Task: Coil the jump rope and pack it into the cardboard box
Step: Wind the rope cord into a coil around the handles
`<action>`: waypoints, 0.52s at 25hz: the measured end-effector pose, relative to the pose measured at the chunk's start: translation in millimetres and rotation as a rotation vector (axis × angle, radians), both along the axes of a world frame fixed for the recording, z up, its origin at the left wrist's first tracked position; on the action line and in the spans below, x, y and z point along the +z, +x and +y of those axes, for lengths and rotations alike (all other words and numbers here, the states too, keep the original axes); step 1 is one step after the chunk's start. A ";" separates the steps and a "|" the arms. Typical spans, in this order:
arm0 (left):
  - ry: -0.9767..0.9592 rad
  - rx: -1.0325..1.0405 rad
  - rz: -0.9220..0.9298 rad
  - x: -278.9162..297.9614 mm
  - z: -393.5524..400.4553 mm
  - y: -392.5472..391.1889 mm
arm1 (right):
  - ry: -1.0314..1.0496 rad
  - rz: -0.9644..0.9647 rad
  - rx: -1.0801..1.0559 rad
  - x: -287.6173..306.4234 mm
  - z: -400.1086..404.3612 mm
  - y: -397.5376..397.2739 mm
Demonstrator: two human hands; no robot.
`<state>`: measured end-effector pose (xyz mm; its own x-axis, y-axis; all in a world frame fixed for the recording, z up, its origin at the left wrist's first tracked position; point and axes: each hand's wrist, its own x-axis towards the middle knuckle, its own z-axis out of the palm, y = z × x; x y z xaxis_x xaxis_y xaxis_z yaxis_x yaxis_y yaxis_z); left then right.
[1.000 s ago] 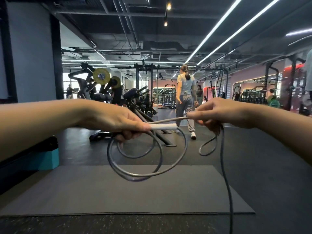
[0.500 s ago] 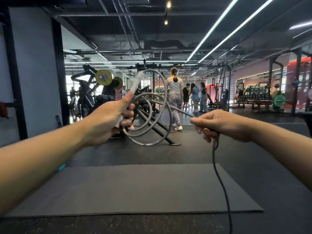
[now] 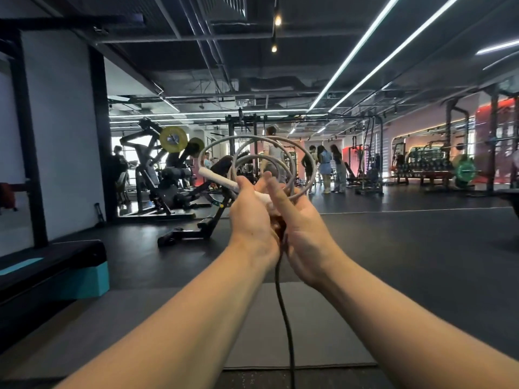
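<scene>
1. Presently, the largest exposure is the surroundings: a floor mat [image 3: 323,332] lies near, a weight machine [image 3: 168,175] stands far left, and several people [image 3: 325,167] stand at the far centre. No cardboard box is in view, so packing will call for a turn or a walk with rope trailing, which risks a snag or a trip.
2. The jump rope [image 3: 252,153] is partly coiled, with several grey loops standing upright above the hands. A long dark run hangs straight down between the forearms and leaves the lower edge. That uncoiled length could drag or kink as it is drawn up.
3. The loops differ in width. Uneven turns may spring apart or tangle if pressure eases.
4. The left hand [image 3: 252,217] grips the white handle [image 3: 219,179] together with the base of the coil. The right hand [image 3: 303,226] is pressed close beside it, fingers extended along the loops, not visibly clamped. A weak transfer here could let a turn drop.
</scene>
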<state>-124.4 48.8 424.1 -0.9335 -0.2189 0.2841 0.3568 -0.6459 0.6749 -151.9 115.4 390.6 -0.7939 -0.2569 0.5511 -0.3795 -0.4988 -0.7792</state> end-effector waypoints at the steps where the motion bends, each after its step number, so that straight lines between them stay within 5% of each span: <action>1: 0.017 -0.012 -0.003 -0.4 2.3 -0.4 | -0.045 -0.016 -0.057 -0.5 -6.5 0.7; 8: -0.033 -0.051 0.036 -1.6 4.2 4.8 | -0.047 0.018 -0.249 4.0 -8.2 6.2; 13: -0.201 -0.058 -0.101 -14.8 -3.8 1.5 | 0.010 0.054 -0.333 9.9 5.3 11.6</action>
<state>-122.9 45.0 409.3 -0.9689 -0.1119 0.2207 0.2466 -0.5121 0.8228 -140.4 120.7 400.5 -0.8049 0.0056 0.5934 -0.5610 -0.3330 -0.7579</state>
